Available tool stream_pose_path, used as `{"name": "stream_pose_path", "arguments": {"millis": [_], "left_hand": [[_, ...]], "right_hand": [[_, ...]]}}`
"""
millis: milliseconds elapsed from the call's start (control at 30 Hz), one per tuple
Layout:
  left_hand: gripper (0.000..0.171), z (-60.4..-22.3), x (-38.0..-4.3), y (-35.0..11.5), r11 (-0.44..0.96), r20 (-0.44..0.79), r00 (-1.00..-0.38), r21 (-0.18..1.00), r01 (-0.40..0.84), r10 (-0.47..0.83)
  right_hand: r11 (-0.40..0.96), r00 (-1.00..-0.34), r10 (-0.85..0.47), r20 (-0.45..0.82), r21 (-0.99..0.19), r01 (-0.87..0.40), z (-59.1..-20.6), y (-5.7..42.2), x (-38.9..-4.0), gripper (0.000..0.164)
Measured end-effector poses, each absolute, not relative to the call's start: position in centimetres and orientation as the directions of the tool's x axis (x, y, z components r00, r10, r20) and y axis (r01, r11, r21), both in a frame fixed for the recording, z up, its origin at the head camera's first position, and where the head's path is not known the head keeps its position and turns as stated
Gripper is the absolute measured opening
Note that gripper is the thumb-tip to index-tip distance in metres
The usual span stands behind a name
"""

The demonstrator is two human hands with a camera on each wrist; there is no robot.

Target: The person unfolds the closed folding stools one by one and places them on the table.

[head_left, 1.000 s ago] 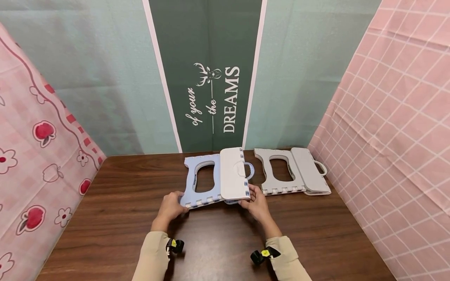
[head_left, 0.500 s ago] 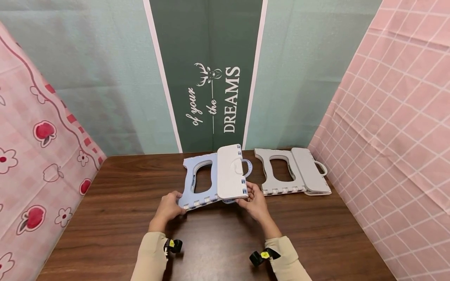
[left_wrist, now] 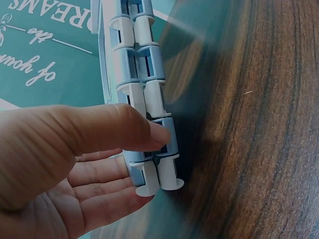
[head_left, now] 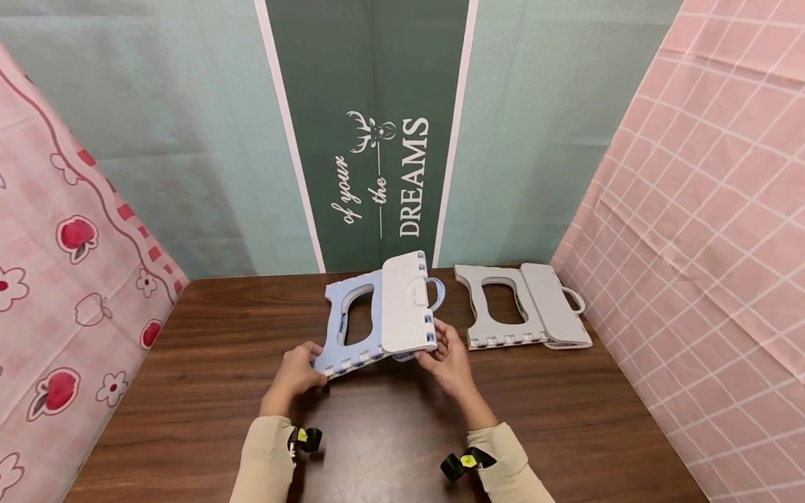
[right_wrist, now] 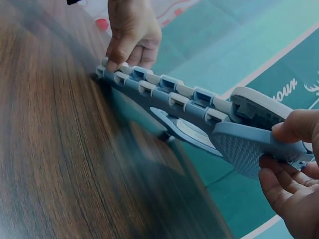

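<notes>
A folded step stool (head_left: 405, 307) with a blue leg panel and a white top panel is tilted in the head view, its right end raised off the table. My left hand (head_left: 295, 370) grips its lower left corner. In the left wrist view, the thumb of this hand (left_wrist: 60, 139) presses the hinged blue-and-white edge while the fingers lie behind. My right hand (head_left: 449, 360) holds the near corner of the top panel. Seen from the right wrist, this hand (right_wrist: 299, 204) pinches the two folded seat halves between thumb and fingers. A small blue handle loop sticks out at the right.
A second folded stool (head_left: 556, 304), all light grey, lies flat to the right on the brown wooden table (head_left: 220, 349). A green cloth backdrop (head_left: 516, 140) hangs behind. Pink cloths (head_left: 711, 209) stand at both sides.
The blue-and-white stool has shifted left and its right end has risen, so it tilts more. Both hands moved along with it, still holding it. The grey stool stayed put.
</notes>
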State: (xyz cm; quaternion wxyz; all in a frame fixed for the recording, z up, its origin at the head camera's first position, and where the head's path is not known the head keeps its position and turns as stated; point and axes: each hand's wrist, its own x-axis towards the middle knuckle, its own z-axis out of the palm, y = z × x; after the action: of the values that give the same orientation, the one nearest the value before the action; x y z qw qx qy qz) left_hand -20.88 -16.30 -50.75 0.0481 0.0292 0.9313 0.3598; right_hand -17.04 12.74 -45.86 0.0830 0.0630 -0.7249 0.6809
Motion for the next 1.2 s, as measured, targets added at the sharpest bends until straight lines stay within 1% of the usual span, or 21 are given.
{"name": "stream_pose_path", "arguments": {"millis": [367,633,833,967,1200], "left_hand": [[0.055,-50.4,-20.7,-16.8,0.729,-0.083,-0.991,0.684,0.018,0.103],[0.055,-50.1,-20.6,-16.9,0.728,-0.096,-0.990,0.686,0.010,0.104],[0.054,-50.1,-20.5,-17.0,0.744,-0.073,-0.991,0.667,0.034,0.111],[0.055,-50.0,-20.5,-17.1,0.754,-0.055,-0.992,0.655,0.053,0.118],[0.055,-49.8,-20.4,-17.3,0.758,-0.068,-0.990,0.650,0.051,0.125]], "right_hand": [[0.009,-0.958,0.031,0.286,-0.958,-0.286,-44.8,11.5,-16.4,0.065],[0.038,-0.948,0.010,0.317,-0.948,-0.316,-44.4,10.9,-16.3,0.066],[0.049,-0.945,0.000,0.328,-0.944,-0.327,-44.0,10.6,-16.2,0.066],[0.057,-0.935,-0.016,0.354,-0.933,-0.354,-43.7,10.3,-16.2,0.066],[0.078,-0.909,-0.053,0.414,-0.905,-0.418,-43.7,9.8,-16.2,0.066]]}}
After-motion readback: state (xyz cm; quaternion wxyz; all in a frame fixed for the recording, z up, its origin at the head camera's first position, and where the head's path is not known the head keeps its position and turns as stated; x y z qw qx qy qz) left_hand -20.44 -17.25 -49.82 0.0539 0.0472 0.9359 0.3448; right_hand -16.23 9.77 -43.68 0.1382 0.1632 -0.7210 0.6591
